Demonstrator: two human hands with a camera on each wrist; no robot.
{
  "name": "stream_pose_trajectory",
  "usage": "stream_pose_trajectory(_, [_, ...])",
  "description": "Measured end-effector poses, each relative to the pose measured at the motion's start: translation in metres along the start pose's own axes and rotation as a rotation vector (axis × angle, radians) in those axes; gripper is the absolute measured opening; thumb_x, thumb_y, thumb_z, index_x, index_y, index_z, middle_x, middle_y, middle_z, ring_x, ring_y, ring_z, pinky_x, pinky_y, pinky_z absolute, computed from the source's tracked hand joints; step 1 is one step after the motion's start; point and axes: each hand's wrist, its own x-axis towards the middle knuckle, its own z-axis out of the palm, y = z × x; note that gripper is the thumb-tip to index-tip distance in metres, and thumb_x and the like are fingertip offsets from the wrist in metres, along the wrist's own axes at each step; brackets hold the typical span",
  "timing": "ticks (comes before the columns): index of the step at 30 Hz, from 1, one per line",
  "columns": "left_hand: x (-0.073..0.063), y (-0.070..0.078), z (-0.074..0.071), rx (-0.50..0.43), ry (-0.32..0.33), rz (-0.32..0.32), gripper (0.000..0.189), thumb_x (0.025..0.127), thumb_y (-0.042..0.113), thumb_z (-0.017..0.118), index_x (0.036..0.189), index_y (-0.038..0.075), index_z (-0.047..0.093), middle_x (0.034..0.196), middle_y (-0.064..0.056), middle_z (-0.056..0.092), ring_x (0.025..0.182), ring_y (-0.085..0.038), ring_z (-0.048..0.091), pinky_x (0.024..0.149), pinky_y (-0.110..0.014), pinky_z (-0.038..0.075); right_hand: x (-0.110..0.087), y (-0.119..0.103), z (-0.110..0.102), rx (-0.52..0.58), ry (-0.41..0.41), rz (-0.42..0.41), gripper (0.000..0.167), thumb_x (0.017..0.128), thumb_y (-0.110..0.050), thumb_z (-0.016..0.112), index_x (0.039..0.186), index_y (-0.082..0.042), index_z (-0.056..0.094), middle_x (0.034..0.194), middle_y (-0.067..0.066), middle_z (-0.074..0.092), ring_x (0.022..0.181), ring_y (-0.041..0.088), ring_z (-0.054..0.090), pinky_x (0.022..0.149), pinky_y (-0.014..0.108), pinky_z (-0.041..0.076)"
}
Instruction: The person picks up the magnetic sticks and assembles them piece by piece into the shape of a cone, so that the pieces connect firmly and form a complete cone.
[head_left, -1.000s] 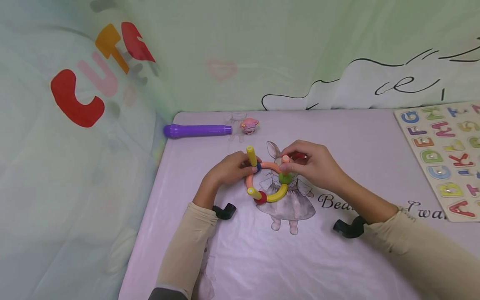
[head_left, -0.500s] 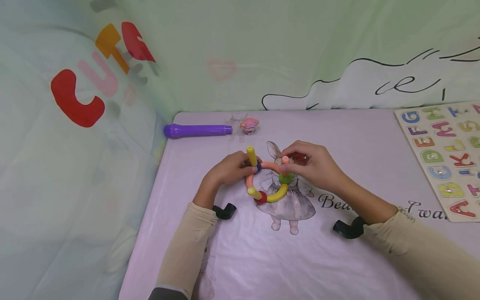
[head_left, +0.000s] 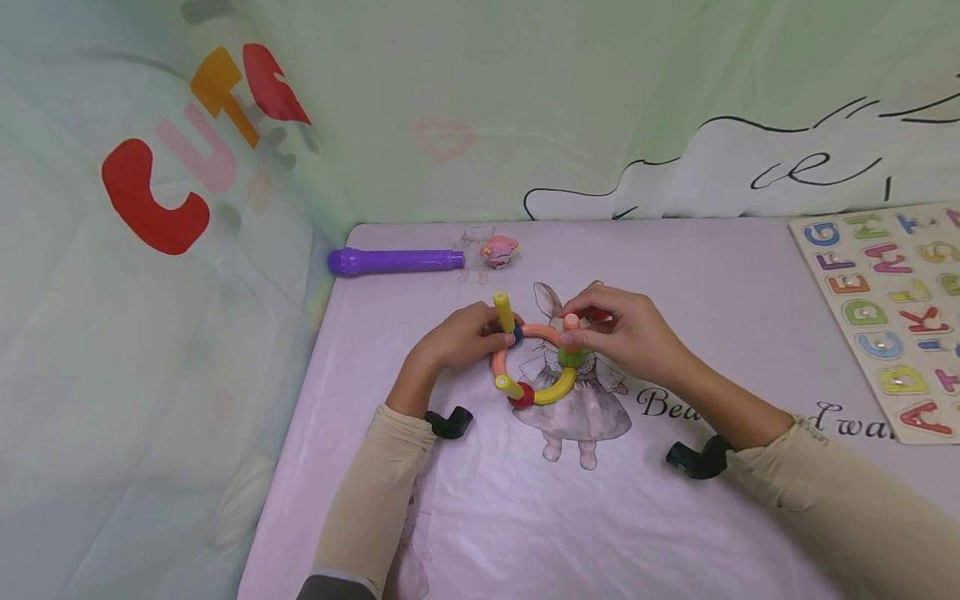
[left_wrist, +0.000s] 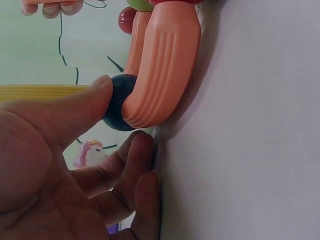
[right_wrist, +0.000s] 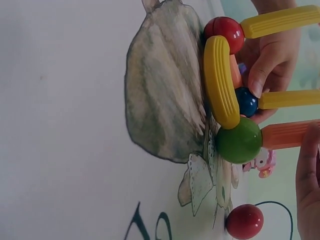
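A ring of curved orange and yellow sticks (head_left: 556, 390) joined by balls lies on the table. Two straight yellow sticks (head_left: 503, 312) rise from its blue ball (right_wrist: 247, 102) and red ball (head_left: 521, 396). My left hand (head_left: 467, 335) pinches the blue ball, its thumb on top and other fingers loosely bent below. At the ring's right side, my right hand (head_left: 628, 327) grips a straight orange stick (right_wrist: 284, 135) between thumb and fingers. That stick's lower end meets the green ball (right_wrist: 239, 140). A separate red ball (right_wrist: 244, 221) sits on the table beyond, partly hidden by my right fingers.
A purple microphone-shaped toy (head_left: 397, 262) and a small pink unicorn toy (head_left: 498, 252) lie near the back edge. A wooden alphabet board (head_left: 862, 333) is at the right. Printed fabric (head_left: 450, 108) hangs behind the table.
My right hand has shifted very slightly along with the orange stick. The left hand and the ring stay in place.
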Motion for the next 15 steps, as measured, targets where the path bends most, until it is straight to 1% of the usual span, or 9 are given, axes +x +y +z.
stream_pose_trajectory(2, [0.0,-0.001,0.0,-0.001,0.003,0.001,0.031,0.102,0.024,0.063,0.131,0.012,0.068,0.114,-0.008,0.072,0.11,-0.019,0.065,0.101,-0.038,0.05,0.0,0.001,0.0,0.004,-0.011,0.005,0.027,0.081,-0.012,0.087,0.105,-0.017,0.075,0.097,-0.008,0.068,0.092,0.021,0.064,0.077,0.022,0.055])
stream_pose_trajectory(5, [-0.003,-0.003,0.0,-0.024,0.017,-0.025,0.034,0.101,0.026,0.065,0.132,0.012,0.063,0.114,-0.008,0.069,0.106,-0.021,0.064,0.096,-0.038,0.051,-0.001,0.004,0.0,-0.001,-0.056,0.013,0.029,0.082,-0.011,0.087,0.108,-0.014,0.074,0.1,-0.005,0.069,0.097,0.018,0.066,0.079,0.024,0.059])
stream_pose_trajectory(8, [-0.008,-0.008,0.0,-0.099,0.03,-0.07,0.041,0.098,0.029,0.069,0.132,0.013,0.053,0.118,-0.008,0.064,0.105,-0.021,0.062,0.094,-0.038,0.051,-0.003,0.009,0.0,-0.027,-0.113,0.023,0.029,0.081,-0.011,0.087,0.106,-0.013,0.072,0.101,-0.002,0.069,0.101,0.018,0.068,0.081,0.028,0.061])
stream_pose_trajectory(10, [-0.012,-0.011,-0.001,-0.159,0.036,-0.084,0.045,0.096,0.029,0.072,0.129,0.012,0.046,0.12,-0.007,0.06,0.108,-0.019,0.063,0.097,-0.038,0.051,-0.005,0.014,0.0,-0.051,-0.141,0.028,0.028,0.081,-0.012,0.087,0.104,-0.015,0.072,0.1,-0.002,0.069,0.101,0.019,0.068,0.081,0.03,0.061])
stream_pose_trajectory(12, [-0.018,-0.012,-0.002,-0.198,0.026,-0.063,0.047,0.094,0.027,0.075,0.126,0.011,0.044,0.122,-0.008,0.057,0.114,-0.018,0.062,0.101,-0.038,0.05,-0.007,0.018,0.001,-0.077,-0.156,0.028,0.027,0.081,-0.013,0.088,0.102,-0.017,0.071,0.099,-0.001,0.07,0.098,0.02,0.067,0.081,0.032,0.062])
stream_pose_trajectory(15, [-0.028,-0.013,-0.003,-0.168,-0.03,0.009,0.041,0.091,0.022,0.079,0.118,0.009,0.051,0.124,-0.007,0.053,0.12,-0.018,0.056,0.102,-0.037,0.05,-0.009,0.024,0.002,-0.099,-0.168,0.021,0.028,0.08,-0.013,0.088,0.101,-0.017,0.071,0.098,0.0,0.072,0.095,0.02,0.067,0.079,0.034,0.061])
